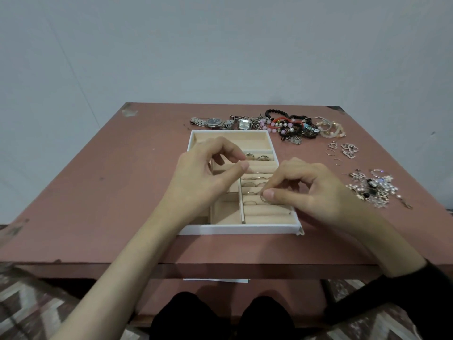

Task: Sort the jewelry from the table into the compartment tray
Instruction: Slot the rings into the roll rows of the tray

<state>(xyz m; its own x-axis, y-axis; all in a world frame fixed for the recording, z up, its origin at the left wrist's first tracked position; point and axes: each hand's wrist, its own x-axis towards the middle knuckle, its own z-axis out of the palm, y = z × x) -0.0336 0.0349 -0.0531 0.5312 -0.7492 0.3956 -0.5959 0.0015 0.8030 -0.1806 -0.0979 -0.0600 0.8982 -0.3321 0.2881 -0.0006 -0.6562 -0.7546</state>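
**A:** Status on the sort?

**B:** Rings mostly in. Several seated in the padded ring rolls of the compartment tray (241, 228), two chunkier ones in the upper roll row. My right hand (316, 190) is pinching a thin ring (263, 198) between thumb and forefinger, right at the roll slots on the tray's right side. My left hand (208, 173) hovers over the tray middle, thumb and fingers loosely curled, nothing in them as far as I can tell.

**A:** What's left?

**B:** Most of it. Two watches (212, 122) behind the tray, a bracelet pile (297, 125) to their right, heart-shaped earrings (349, 149) and thin hoops further right, a tangled cluster of pearly pieces (375, 190) near my right wrist. All still on the table (98, 192). Top long compartment and lower-left compartments look empty; my hands hide part of them.

**A:** Surface?

**B:** Reddish-pink tabletop, scuffed, chipped at the far corners. Plain pale wall behind. Patterned floor below, dark trousers at the bottom edge.
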